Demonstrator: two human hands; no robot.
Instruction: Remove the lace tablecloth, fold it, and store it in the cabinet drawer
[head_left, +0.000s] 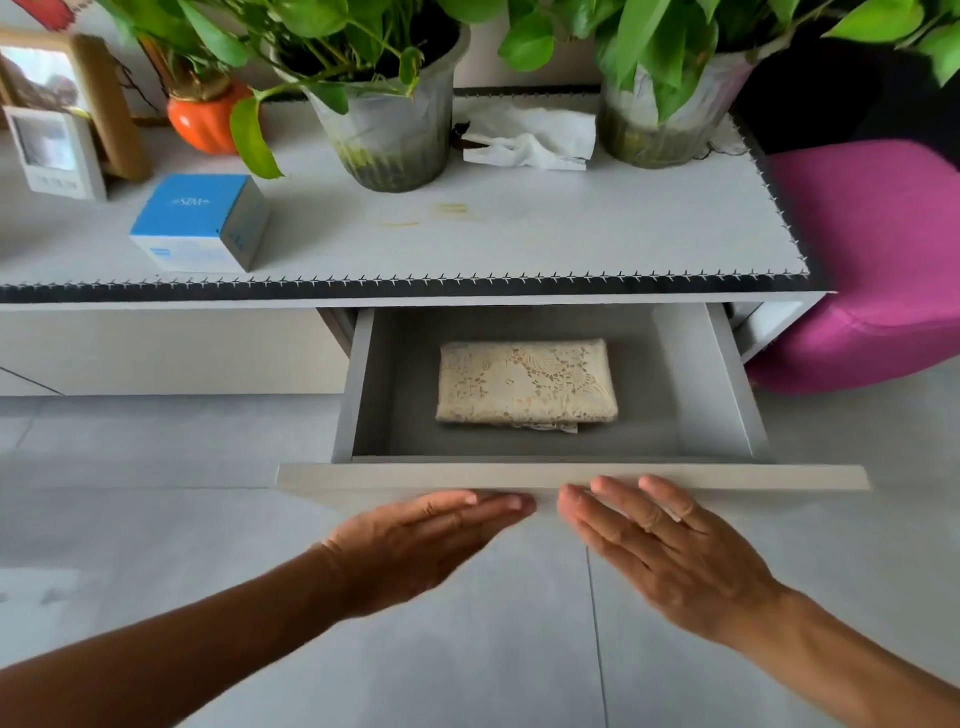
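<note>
Cream lace tablecloth (527, 383), one, folded to a flat rectangle, lying at the centre of the grey floor of the open cabinet drawer (571, 477), clear of all four walls. Step in hand, as judged: storing is done and closing is what is left. Left hand (415, 545), at 7 o'clock of the cloth, and right hand (670, 545), at 5 o'clock, both lie flat with fingers straight and together, gripping nothing, fingertips at the lower edge of the drawer front; whether they press on it cannot be told. Next move likely calls for an even push from both palms toward 12 o'clock, so the drawer runs straight on its slides and the cloth does not shift. Count on the cabinet top (519, 228): two potted plants, left plant (384, 130) at 11 o'clock and right plant (670, 109) at 1 o'clock of the cloth; one crumpled white tissue (535, 137) between them; one blue and white box (200, 223) at 10 o'clock; one orange vase (208, 119); one wooden picture frame (78, 93); one small white display unit (57, 153). One magenta seat (872, 260) at 2 o'clock, beside the cabinet.
</note>
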